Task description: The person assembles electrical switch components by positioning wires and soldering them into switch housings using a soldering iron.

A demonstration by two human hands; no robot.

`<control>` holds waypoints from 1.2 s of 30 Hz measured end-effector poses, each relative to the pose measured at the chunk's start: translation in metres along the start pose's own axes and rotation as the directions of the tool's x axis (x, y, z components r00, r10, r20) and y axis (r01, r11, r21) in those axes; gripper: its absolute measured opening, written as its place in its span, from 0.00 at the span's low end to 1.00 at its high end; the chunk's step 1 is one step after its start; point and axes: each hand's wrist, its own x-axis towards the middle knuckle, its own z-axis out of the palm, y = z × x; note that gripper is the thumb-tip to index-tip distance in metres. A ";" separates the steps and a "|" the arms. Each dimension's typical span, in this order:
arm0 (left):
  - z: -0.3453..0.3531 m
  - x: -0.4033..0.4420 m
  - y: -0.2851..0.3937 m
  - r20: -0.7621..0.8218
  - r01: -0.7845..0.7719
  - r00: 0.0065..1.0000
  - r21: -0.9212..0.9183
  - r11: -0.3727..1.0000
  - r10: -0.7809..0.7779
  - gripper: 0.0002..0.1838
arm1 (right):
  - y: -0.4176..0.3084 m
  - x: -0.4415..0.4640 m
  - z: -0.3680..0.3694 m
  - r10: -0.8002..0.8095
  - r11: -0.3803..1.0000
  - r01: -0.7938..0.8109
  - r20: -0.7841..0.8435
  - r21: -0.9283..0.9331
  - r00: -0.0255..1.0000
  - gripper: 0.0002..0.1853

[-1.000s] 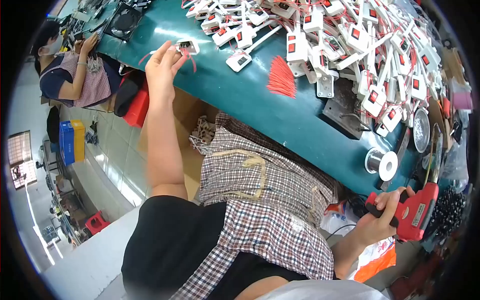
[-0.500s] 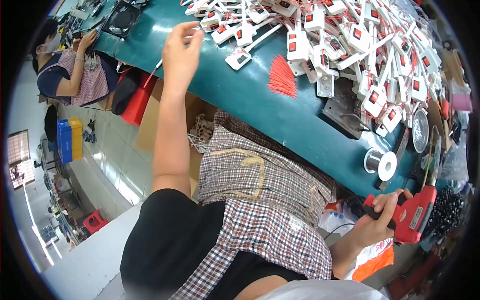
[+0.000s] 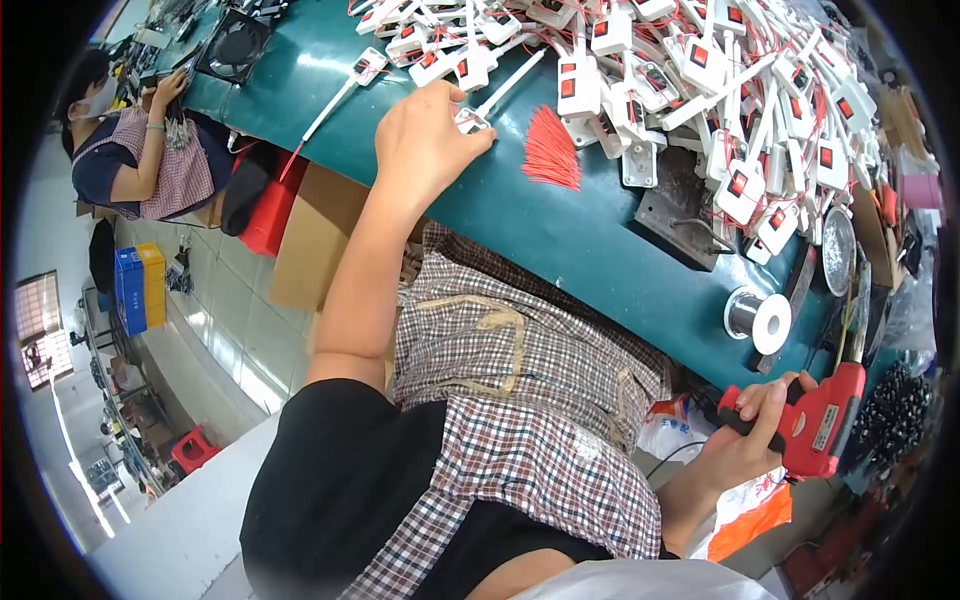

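Note:
My left hand (image 3: pixel 428 145) is over the green bench, its fingers closed round the near end of a white switch housing (image 3: pixel 470 120) with a stem pointing up and right. My right hand (image 3: pixel 748 440) grips a red soldering gun (image 3: pixel 822 420), its metal tip pointing up at the right. Left of my left hand lies another white housing (image 3: pixel 368 66), its stem and red wires reaching the bench edge. A bundle of short red wires (image 3: pixel 550 150) lies to the right of my left hand.
A large pile of white switch housings (image 3: pixel 700 65) covers the back right. Nearer are a dark metal block (image 3: pixel 675 228), a solder spool (image 3: pixel 757 318) and a metal dish (image 3: pixel 838 250). A co-worker (image 3: pixel 140 150) sits at the far left, near a black fan (image 3: pixel 235 45).
My left hand let go of one white housing, now lying on the bench, and moved right to another. The right hand still holds the soldering gun, nearly unmoved.

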 end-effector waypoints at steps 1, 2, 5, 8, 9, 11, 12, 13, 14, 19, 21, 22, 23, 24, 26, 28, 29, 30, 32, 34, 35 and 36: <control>0.001 -0.003 0.000 0.003 0.000 1.000 -0.001 1.000 0.000 0.21 | 0.001 0.000 0.000 0.004 1.000 -0.004 0.001 0.007 1.000 0.15; 0.003 -0.007 -0.003 -0.018 -0.048 0.999 0.018 0.999 0.048 0.21 | 0.001 0.000 0.000 0.009 1.000 -0.009 0.002 0.014 1.000 0.16; 0.001 -0.016 -0.004 0.014 -0.025 1.000 -0.143 0.989 0.027 0.18 | -0.002 -0.001 0.003 0.009 0.999 -0.009 0.003 0.031 1.000 0.16; 0.002 -0.029 0.002 0.130 0.159 0.986 -0.546 0.823 -0.104 0.14 | -0.004 -0.002 0.004 0.021 1.000 -0.021 -0.005 0.009 1.000 0.16; 0.005 -0.034 0.004 0.197 0.253 0.967 -0.734 0.631 -0.158 0.12 | -0.003 -0.002 0.004 0.023 1.000 -0.023 -0.008 0.005 1.000 0.16; 0.014 -0.047 0.008 0.202 0.255 0.967 -0.826 0.503 -0.158 0.10 | -0.002 -0.002 0.003 0.038 0.999 -0.038 -0.004 0.012 0.999 0.16; 0.021 -0.052 0.008 0.202 0.248 0.966 -0.898 0.362 -0.160 0.09 | -0.002 -0.003 0.003 0.042 0.999 -0.041 -0.007 0.008 0.999 0.16; 0.030 -0.055 0.005 0.139 0.176 0.983 -0.890 0.421 -0.117 0.11 | -0.002 -0.003 0.003 0.046 0.999 -0.046 -0.004 0.006 0.999 0.16; 0.028 -0.055 0.006 0.142 0.179 0.983 -0.890 0.421 -0.117 0.11 | -0.002 -0.003 0.003 0.051 0.999 -0.051 -0.001 0.005 0.999 0.16; 0.021 -0.049 0.009 0.211 0.231 0.973 -0.922 0.312 -0.097 0.16 | -0.003 -0.004 0.004 0.044 0.999 -0.044 0.017 0.006 0.999 0.16; 0.025 -0.052 0.010 0.121 0.139 0.989 -0.952 0.271 -0.081 0.16 | -0.004 -0.004 0.003 0.040 0.999 -0.040 0.021 -0.001 0.999 0.16; 0.027 -0.054 0.010 0.029 0.044 0.997 -0.973 0.228 -0.068 0.16 | -0.003 -0.004 0.003 0.040 0.999 -0.040 0.015 0.003 0.999 0.16; 0.027 -0.055 0.009 0.032 0.046 0.997 -0.973 0.228 -0.066 0.16 | -0.003 -0.004 0.003 0.042 0.999 -0.042 0.009 0.006 0.999 0.16; 0.028 -0.056 0.009 -0.053 -0.040 0.997 -0.974 0.221 -0.054 0.16 | -0.003 -0.004 0.002 0.043 0.999 -0.043 0.007 0.004 0.999 0.16; 0.026 -0.059 0.015 -0.131 -0.119 0.991 -0.970 0.210 -0.042 0.16 | -0.004 -0.004 0.001 0.051 0.998 -0.052 0.035 0.021 0.998 0.16; 0.014 -0.067 0.039 -0.026 -0.032 0.999 -0.990 0.140 0.045 0.15 | -0.004 -0.004 0.002 0.062 0.997 -0.064 0.033 0.038 0.997 0.17; 0.011 -0.073 0.047 0.111 0.097 0.982 -0.991 0.096 0.155 0.15 | -0.004 -0.005 0.002 0.074 0.996 -0.076 0.033 0.057 0.997 0.17; 0.011 -0.080 0.059 0.176 0.162 0.952 -0.984 0.076 0.249 0.15 | -0.004 -0.006 0.003 0.073 0.996 -0.075 0.047 0.056 0.996 0.17; 0.022 -0.095 0.084 0.237 0.275 0.901 -0.960 -0.057 0.364 0.13 | -0.007 -0.008 0.007 0.083 0.995 -0.086 0.047 0.058 0.995 0.17; 0.035 -0.101 0.096 0.380 0.429 0.812 -0.903 -0.013 0.442 0.12 | -0.005 -0.011 0.008 0.073 0.997 -0.075 0.074 0.035 0.995 0.17; 0.041 -0.103 0.101 0.441 0.468 0.777 -0.882 0.056 0.449 0.11 | -0.003 -0.013 0.008 0.073 0.996 -0.076 0.085 0.041 0.994 0.17; 0.051 -0.105 0.105 0.457 0.476 0.764 -0.876 0.079 0.455 0.12 | 0.000 -0.015 0.008 0.075 0.996 -0.080 0.097 0.046 0.992 0.17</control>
